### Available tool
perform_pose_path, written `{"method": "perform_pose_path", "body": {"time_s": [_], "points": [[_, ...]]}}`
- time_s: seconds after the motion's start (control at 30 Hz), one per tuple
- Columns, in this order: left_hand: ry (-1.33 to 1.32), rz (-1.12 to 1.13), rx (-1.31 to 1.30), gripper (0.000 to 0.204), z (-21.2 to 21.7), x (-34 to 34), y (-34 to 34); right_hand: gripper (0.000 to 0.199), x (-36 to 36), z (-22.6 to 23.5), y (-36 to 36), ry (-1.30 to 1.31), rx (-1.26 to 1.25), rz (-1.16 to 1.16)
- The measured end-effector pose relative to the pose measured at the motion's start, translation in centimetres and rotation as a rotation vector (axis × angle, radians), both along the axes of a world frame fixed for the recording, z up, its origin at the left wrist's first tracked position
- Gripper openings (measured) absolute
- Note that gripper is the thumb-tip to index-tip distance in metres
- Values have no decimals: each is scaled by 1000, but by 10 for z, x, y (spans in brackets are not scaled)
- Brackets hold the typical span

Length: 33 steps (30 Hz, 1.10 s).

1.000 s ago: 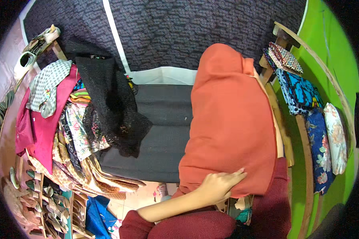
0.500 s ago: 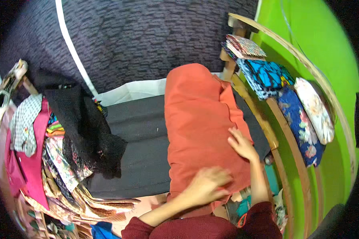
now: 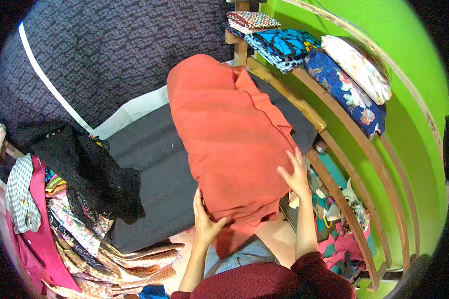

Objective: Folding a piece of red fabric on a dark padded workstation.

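A long folded orange cloth lies lengthwise on a dark grey covered surface, its layered edge on the right side. My left hand is at the cloth's near left corner, with thumb and fingers apart. Its fingers rest along the left edge while the thumb points across the near end. Beside the right near edge, my right hand touches the cloth with spread fingers. A loose flap of orange cloth hangs down at the near end, toward my lap.
Heaped at the left are a black lacy cloth, a magenta cloth and patterned fabrics. Folded blue patterned cloth, navy floral cloth and white floral cloth sit on wooden rails at the right. Scraps lie below the rails.
My left hand has moved from over the cloth's near part to its left near corner. The right hand stays at the right edge. The view has shifted, and the cloth now lies tilted.
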<state>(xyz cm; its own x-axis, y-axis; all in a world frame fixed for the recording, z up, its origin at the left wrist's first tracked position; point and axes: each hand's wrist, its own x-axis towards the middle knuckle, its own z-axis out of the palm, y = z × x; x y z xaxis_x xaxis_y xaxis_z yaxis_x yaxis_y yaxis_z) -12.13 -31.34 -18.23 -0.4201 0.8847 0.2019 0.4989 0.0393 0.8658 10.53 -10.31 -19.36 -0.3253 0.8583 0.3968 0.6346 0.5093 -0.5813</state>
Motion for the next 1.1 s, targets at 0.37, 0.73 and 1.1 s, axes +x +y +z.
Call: {"method": "perform_pose_path", "body": {"time_s": [0.37, 0.73, 1.1], "points": [[-370, 325, 220, 66, -18, 33, -17, 44, 31, -21, -2, 76, -259, -159], [42, 565, 150, 31, -53, 62, -26, 34, 71, -15, 28, -87, -295, -11], [-63, 737, 334, 10, -41, 112, -29, 58, -85, 24, 17, -133, 108, 538]]}}
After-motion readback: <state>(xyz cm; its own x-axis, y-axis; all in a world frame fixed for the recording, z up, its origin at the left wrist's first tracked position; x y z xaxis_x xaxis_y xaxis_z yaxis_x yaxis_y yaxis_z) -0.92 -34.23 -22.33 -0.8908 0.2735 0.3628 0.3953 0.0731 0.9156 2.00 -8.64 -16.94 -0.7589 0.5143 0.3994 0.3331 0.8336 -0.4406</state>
